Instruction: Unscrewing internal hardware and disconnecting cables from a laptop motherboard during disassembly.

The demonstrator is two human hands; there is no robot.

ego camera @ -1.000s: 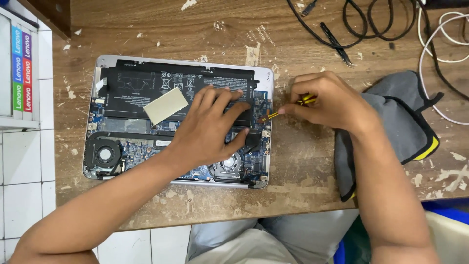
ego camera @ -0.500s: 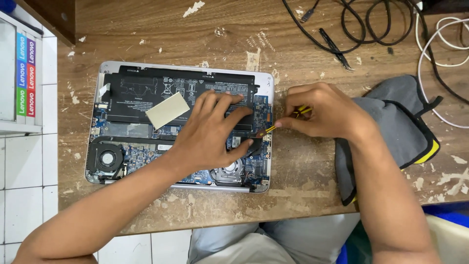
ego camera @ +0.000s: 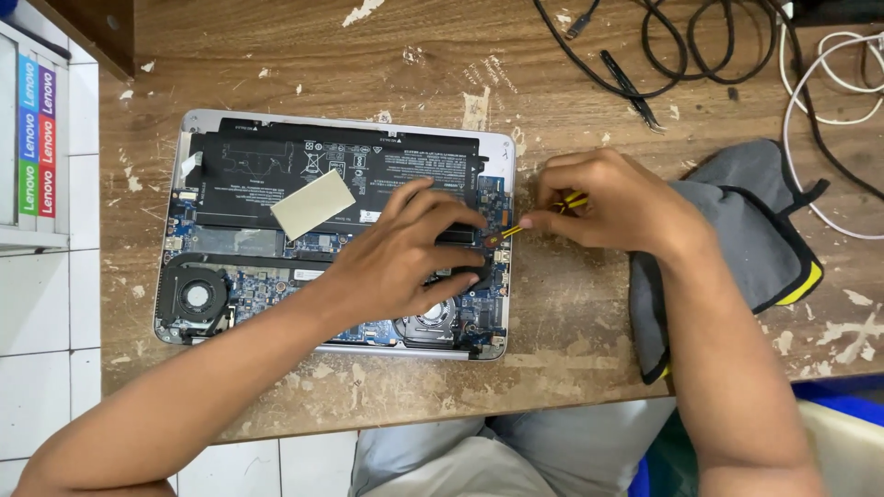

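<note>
Left hand (ego camera: 410, 253): spread flat, palm down, on the right half of the opened laptop; fingers (ego camera: 442, 219) open and fanned toward the right edge, gripping nothing, pressing on the dark parts beneath
Right hand (ego camera: 603, 202): just off the laptop's right edge, over the bare desk; fingers (ego camera: 543, 221) pinched shut around a small screwdriver
Screwdriver (ego camera: 509, 231): yellow-and-black, thin, mostly hidden in the right fist; only the short front end pokes out leftward from between thumb and forefinger, tip resting at the laptop's right edge, just beside the left fingertips
Laptop (ego camera: 212, 124): silver, back cover off, lying flat on the desk with its insides up; right third covered by the left hand
Battery (ego camera: 276, 166): one, black, long, filling the upper part of the case
Pad (ego camera: 313, 204): one, beige, rectangular, lying askew on the battery, near the left hand yet apart from it
Fans: two, one round at lower left (ego camera: 196, 296), one partly under the left wrist at lower right (ego camera: 431, 324)
Pouch (ego camera: 746, 239): one, grey with yellow trim, to the right on the desk, partly under the right forearm
Cables: several black ones (ego camera: 681, 55) coiled at the top, two white ones (ego camera: 810, 110) at far right
Desk (ego camera: 571, 313): worn wood, paint chipped
Boxes (ego camera: 32, 138): stack with coloured spines at far left, well apart from both hands
</note>
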